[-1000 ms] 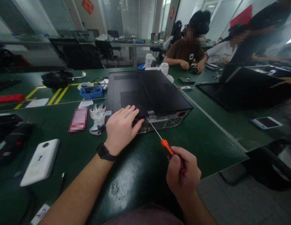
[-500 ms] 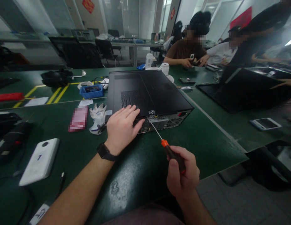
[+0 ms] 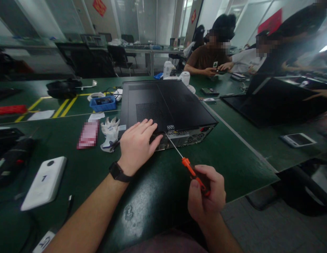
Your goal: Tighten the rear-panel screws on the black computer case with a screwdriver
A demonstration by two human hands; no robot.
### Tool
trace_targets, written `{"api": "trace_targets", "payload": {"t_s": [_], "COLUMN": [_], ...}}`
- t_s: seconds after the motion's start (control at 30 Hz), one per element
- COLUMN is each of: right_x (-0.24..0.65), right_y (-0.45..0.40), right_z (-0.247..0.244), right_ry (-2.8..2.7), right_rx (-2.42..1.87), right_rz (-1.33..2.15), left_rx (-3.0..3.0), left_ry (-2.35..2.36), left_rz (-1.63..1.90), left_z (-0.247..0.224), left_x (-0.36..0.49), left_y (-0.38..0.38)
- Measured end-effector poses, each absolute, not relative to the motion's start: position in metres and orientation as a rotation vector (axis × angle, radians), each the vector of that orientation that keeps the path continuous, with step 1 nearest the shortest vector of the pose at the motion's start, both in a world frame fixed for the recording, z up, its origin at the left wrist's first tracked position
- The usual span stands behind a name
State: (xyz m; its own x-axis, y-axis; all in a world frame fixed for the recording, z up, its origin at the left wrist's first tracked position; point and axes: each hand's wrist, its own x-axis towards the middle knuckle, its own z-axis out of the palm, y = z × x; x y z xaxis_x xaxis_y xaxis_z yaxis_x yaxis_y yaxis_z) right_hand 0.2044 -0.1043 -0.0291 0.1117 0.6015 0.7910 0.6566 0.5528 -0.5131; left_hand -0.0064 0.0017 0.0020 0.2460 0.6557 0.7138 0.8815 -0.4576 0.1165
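A black computer case lies flat on the green table, its rear side with ports and a fan grille facing me. My left hand rests on the case's near left edge, fingers spread on the top panel and thumb over the rear edge. In my right hand is a screwdriver with an orange and black handle. Its tip meets the upper rear edge of the case, just right of my left thumb. Any screw at the tip is too small to make out.
Left of the case lie a white glove, a pink packet, a blue tray and a white power bank. A phone lies at right. People sit beyond, near a large black panel.
The screwdriver handle has turned in my right hand, showing more orange, and the fingers have shifted slightly. My left hand has stayed on the case.
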Motion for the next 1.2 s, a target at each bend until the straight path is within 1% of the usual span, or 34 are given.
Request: {"api": "trace_targets", "payload": {"t_s": [0.1, 0.23, 0.4, 0.57, 0.77, 0.97, 1.2], "right_x": [0.2041, 0.2043, 0.2033, 0.2051, 0.205, 0.2044, 0.2035], "right_y": [-0.105, -0.1054, -0.1029, -0.1055, -0.1034, -0.1079, -0.1081], "right_z": [-0.0298, -0.0284, -0.025, -0.0317, -0.0251, -0.031, -0.0297], "right_ry": [-1.535, -1.518, -1.594, -1.528, -1.59, -1.523, -1.553], "right_rx": [-1.122, -1.206, -1.017, -1.164, -1.025, -1.193, -1.157], "right_rz": [-0.109, -0.074, -0.102, -0.066, -0.052, -0.055, -0.1], "left_rx": [-2.21, -2.206, -2.209, -2.215, -2.217, -2.221, -2.2], "left_ry": [-1.421, -1.416, -1.417, -1.421, -1.422, -1.428, -1.409], "left_rz": [-1.026, -1.039, -1.047, -1.059, -1.055, -1.055, -1.05], "left_z": [0.0022, 0.0016, 0.0011, 0.0006, -0.0004, -0.0004, 0.0002], "left_x": [-0.0064, -0.0062, -0.0063, -0.0068, -0.0074, -0.007, -0.0067], "left_y": [0.0018, 0.0024, 0.0021, 0.0021, 0.0025, 0.0026, 0.003]}}
